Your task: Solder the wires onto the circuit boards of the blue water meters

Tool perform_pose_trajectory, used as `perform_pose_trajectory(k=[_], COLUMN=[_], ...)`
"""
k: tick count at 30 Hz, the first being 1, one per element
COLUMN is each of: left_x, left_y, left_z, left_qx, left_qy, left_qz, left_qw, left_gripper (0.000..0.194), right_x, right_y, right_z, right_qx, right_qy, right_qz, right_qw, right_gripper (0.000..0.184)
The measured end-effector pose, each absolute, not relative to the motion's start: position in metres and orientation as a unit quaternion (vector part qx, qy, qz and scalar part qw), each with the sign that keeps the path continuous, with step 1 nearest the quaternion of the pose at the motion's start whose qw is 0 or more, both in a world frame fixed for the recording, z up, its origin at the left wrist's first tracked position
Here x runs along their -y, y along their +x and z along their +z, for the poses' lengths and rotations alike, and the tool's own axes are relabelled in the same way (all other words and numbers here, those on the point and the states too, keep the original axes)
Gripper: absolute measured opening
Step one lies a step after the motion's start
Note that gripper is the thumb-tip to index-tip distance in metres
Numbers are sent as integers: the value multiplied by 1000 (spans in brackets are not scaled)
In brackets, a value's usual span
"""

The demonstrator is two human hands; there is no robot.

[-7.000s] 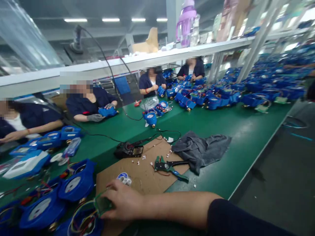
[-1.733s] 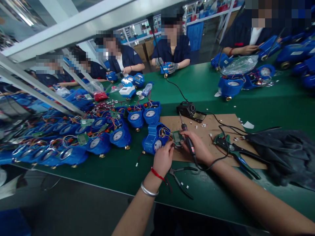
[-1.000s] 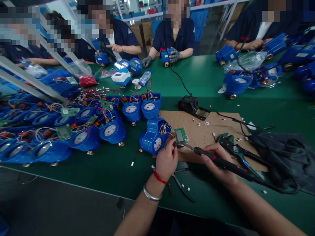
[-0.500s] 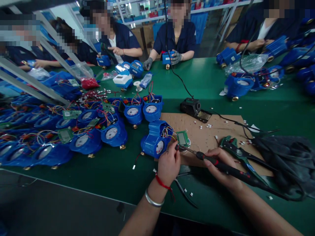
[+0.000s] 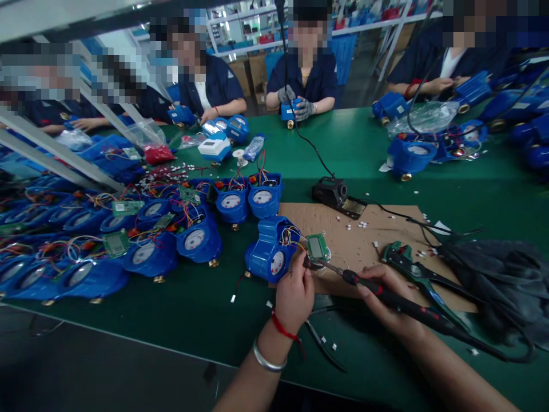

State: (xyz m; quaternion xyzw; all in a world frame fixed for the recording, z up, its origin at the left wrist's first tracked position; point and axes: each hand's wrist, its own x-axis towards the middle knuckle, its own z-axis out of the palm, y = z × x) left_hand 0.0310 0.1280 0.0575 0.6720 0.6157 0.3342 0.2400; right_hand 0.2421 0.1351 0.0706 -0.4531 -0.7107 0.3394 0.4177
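A blue water meter lies at the left edge of a cardboard sheet, with coloured wires running to a small green circuit board. My left hand pinches something small, too small to name, just below that board. My right hand grips a black and red soldering iron; its metal tip points left and touches the spot by the board where my left fingers pinch. A red string and a silver bangle circle my left wrist.
Many blue meters with loose wires crowd the green table at left. A soldering stand, green wire strippers, pliers and a dark cloth lie around the cardboard. Several seated people work across the table.
Over the last second both hands stayed at the circuit board, the iron tip held against the same spot. The view shifted slightly. Earlier the iron was held more upright.
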Motion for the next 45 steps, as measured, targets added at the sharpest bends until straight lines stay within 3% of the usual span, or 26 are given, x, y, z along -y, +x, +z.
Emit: perform_pose_trajectory(k=[45], left_x=[-128], left_y=[32], left_z=[56], left_qx=[-615], left_qy=[598], left_qz=[380], left_qw=[346], left_gripper=[55], right_x=[-136], right_y=[241], right_z=[71], right_qx=[711], right_qy=[-461], right_qz=[356], right_qw=[393], right_gripper=[14])
